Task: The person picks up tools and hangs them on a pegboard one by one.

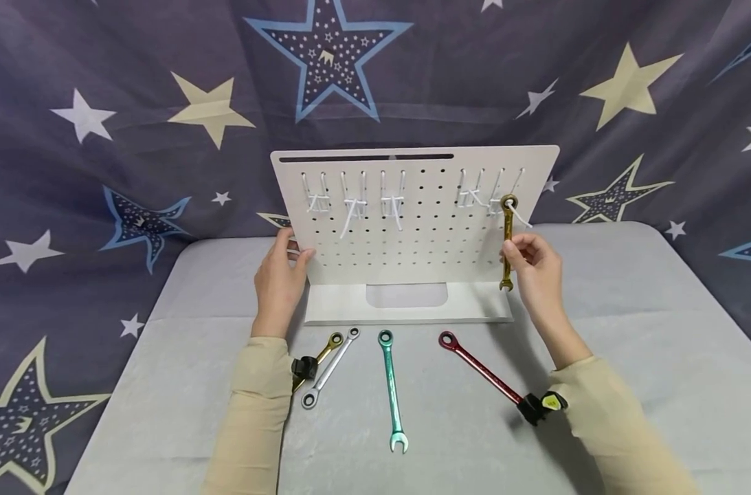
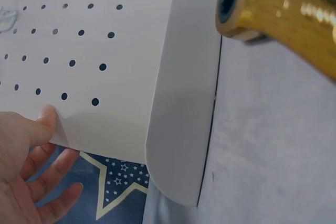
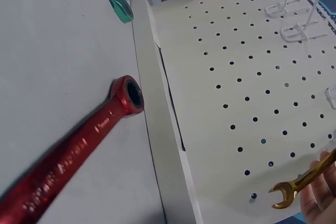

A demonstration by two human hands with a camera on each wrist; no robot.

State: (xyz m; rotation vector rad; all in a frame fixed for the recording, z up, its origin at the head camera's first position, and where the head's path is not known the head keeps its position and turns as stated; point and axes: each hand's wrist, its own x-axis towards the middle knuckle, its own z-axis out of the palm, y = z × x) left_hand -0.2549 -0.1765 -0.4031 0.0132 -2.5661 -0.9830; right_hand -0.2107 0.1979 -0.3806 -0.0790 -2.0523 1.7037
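Note:
A white pegboard (image 1: 406,254) with a base stands upright on the table. My left hand (image 1: 279,282) holds its left edge, thumb on the front face and fingers behind. In the left wrist view, the left thumb (image 2: 48,121) presses near the bottom row of holes. At the right side, my right hand (image 1: 539,271) pinches the shaft of a gold combination wrench (image 1: 508,237). The ring end of that wrench is around the rightmost white hook (image 1: 520,215); its open end points down. In the right wrist view, the gold wrench's open jaw (image 3: 286,195) shows beside the fingers.
Before the board lie a teal wrench (image 1: 390,385), a silver wrench (image 1: 330,371), a second gold wrench (image 1: 330,344) and a red wrench (image 1: 483,371). Black devices at the sleeves partly cover the gold and red ones. Several white hooks (image 1: 354,204) hang on the board. A star-patterned cloth (image 1: 134,82) hangs behind.

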